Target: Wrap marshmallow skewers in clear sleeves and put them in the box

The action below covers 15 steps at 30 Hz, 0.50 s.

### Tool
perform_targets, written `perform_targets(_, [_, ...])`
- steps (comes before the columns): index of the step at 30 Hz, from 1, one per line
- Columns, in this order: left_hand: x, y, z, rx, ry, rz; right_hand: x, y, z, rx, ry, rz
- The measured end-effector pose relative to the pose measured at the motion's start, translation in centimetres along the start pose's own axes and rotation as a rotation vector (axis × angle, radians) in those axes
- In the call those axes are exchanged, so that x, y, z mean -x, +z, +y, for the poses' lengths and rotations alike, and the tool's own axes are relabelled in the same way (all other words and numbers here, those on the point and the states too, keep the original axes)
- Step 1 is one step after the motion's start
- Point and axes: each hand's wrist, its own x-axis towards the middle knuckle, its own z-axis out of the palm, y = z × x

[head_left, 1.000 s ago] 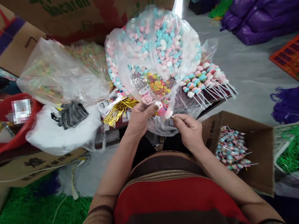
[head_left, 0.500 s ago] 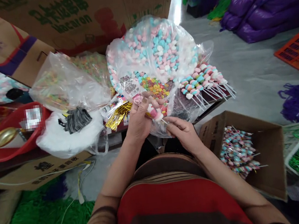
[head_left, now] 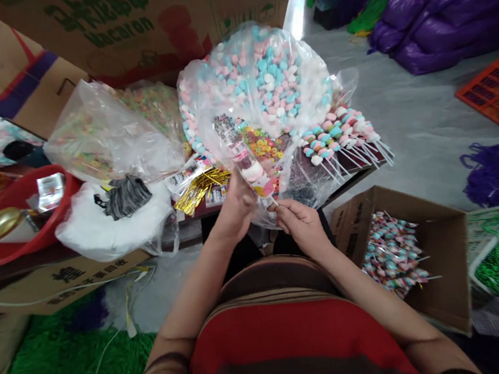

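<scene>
My left hand (head_left: 235, 207) is closed around the lower part of a narrow clear wrapper (head_left: 238, 148) with a printed label, which holds a candy skewer. My right hand (head_left: 300, 226) pinches the skewer's thin white stick (head_left: 273, 203) just below the wrapper. Both hands meet in front of a big clear bag of pink, blue and white candies (head_left: 263, 81). A heap of bare candy skewers (head_left: 338, 132) lies to the right of my hands on the low table.
A cardboard box of wrapped skewers (head_left: 394, 254) stands at my right. Gold twist ties (head_left: 199, 187), a white bag (head_left: 107, 221), a clear bag of coloured rings (head_left: 100, 136) and a red basin (head_left: 14, 218) lie left. Purple sacks (head_left: 437, 3) fill the far right.
The skewer has slid deeper into the clear wrapper, which now stands more upright. My left hand has shifted its grip lower, and my right hand has moved slightly left toward it.
</scene>
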Motion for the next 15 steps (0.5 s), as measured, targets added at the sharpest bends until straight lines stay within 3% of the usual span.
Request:
perform_targets(5, [-1.7,0.1,2.4,0.068,0.149,0.210,0.1,0.1,0.0,0.026,0.038,-0.093])
perform_targets(9, [-1.6,1.8,1.0,0.138,0.097,0.300,0.0,0.4,-0.1,0.111,-0.016,-0.044])
perform_targets(15, [-0.3,2.7,-1.9,0.096,0.045,0.282,-0.8,1.7,-0.6,0.019,-0.044,-0.036])
